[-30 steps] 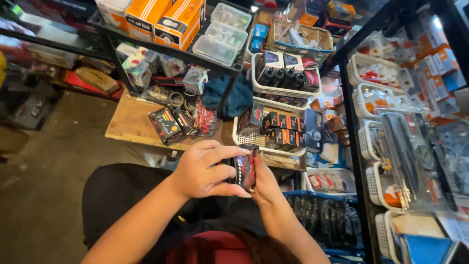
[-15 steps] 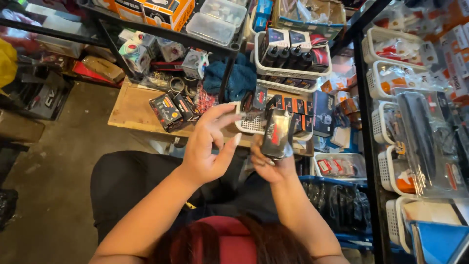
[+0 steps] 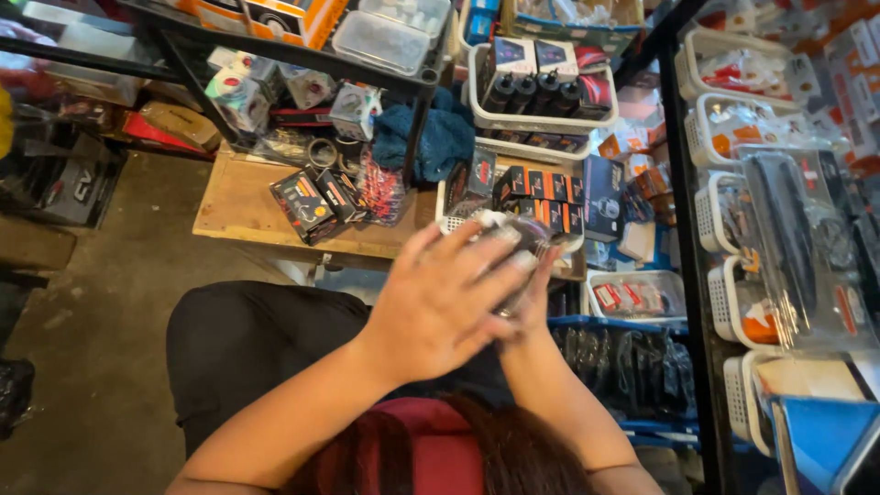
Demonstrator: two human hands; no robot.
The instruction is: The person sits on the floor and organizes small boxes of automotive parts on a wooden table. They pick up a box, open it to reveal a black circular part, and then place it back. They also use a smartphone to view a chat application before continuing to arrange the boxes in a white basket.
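My left hand point(image 3: 449, 302) lies with fingers spread over a small dark package in clear plastic point(image 3: 524, 235), covering most of it. My right hand point(image 3: 543, 291) holds the package from underneath and behind; only its fingertips and wrist show. Both hands are raised above my lap, in front of a white basket point(image 3: 444, 203) filled with small black and orange boxes. The package is blurred and its detail is hidden.
A low wooden table point(image 3: 240, 203) carries small boxed goods point(image 3: 307, 203). Above it stand a black shelf point(image 3: 302, 57), a blue cloth point(image 3: 442, 137) and another white basket point(image 3: 478, 92) of bottles. A black rack point(image 3: 686, 229) with white baskets fills the right. Bare concrete floor point(image 3: 82, 348) lies left.
The package has come down from its raised position. My left hand, open beside it before, now covers it. The view has tilted slightly.
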